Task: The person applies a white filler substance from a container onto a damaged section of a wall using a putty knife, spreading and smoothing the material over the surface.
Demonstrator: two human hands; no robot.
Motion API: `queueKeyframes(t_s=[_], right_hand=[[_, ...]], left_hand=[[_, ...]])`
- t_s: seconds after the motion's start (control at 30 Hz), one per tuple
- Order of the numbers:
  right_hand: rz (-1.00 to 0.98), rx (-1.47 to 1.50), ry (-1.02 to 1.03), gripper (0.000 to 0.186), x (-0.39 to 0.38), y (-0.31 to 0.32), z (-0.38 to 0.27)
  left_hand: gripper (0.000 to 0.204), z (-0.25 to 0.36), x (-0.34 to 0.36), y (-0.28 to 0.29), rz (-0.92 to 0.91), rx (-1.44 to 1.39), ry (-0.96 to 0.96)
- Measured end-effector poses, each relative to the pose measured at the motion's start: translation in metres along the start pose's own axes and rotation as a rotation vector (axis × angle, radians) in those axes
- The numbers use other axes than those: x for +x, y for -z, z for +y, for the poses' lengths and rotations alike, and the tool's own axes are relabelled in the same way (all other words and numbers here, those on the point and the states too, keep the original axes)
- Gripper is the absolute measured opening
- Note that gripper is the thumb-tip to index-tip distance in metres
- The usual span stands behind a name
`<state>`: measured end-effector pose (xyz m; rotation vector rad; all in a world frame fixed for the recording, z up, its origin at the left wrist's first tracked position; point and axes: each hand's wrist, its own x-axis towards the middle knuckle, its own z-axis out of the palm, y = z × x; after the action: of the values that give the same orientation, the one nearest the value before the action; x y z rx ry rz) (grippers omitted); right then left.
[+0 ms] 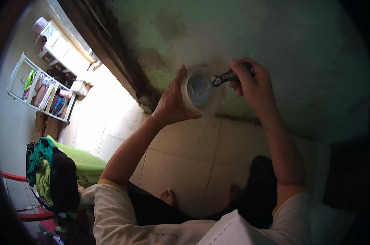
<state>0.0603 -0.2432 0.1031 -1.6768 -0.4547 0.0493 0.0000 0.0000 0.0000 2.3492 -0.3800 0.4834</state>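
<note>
My left hand (170,102) is wrapped round the side of a round, translucent plastic tub (219,104), tilted so its opening faces me. Inside shows something pale bluish-white; I cannot tell how thick it is. In my right hand (253,81) is a dark-handled tool (225,77) spattered with white, gripped between thumb and fingers. Its far end reaches into the tub, where its shape is too blurred to name. Both hands are held in front of a green wall (287,53) with pale and dark stained patches.
A worn wooden door frame (111,45) edges the wall at left, beside a bright doorway. Beyond it stands a white rack (42,108) with folded clothes. Near left, clothes (64,179) hang over a light-green basket (87,161). My bare feet are on the tiled floor (185,163).
</note>
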Motion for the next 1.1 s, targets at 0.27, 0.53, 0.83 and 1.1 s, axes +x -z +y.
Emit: queueKeyframes(t_s=[0.27, 0.53, 0.83, 1.1], right_hand=[[0.153, 0.277, -0.332, 0.028, -0.009, 0.050, 0.001], [0.110, 0.488, -0.424, 0.024, -0.007, 0.058, 0.027], [0.058, 0.803, -0.539, 0.020, -0.011, 0.063, 0.032], [0.011, 0.965, -0.373, 0.026, -0.009, 0.060, -0.021]], left_hand=[[0.145, 0.028, 0.011, -0.008, 0.075, -0.108, -0.151], [0.145, 0.030, 0.005, -0.009, 0.081, -0.269, -0.001], [0.148, 0.023, 0.005, 0.008, 0.195, -0.445, -0.015], [0.145, 0.039, 0.018, 0.033, 0.276, -0.563, -0.003]])
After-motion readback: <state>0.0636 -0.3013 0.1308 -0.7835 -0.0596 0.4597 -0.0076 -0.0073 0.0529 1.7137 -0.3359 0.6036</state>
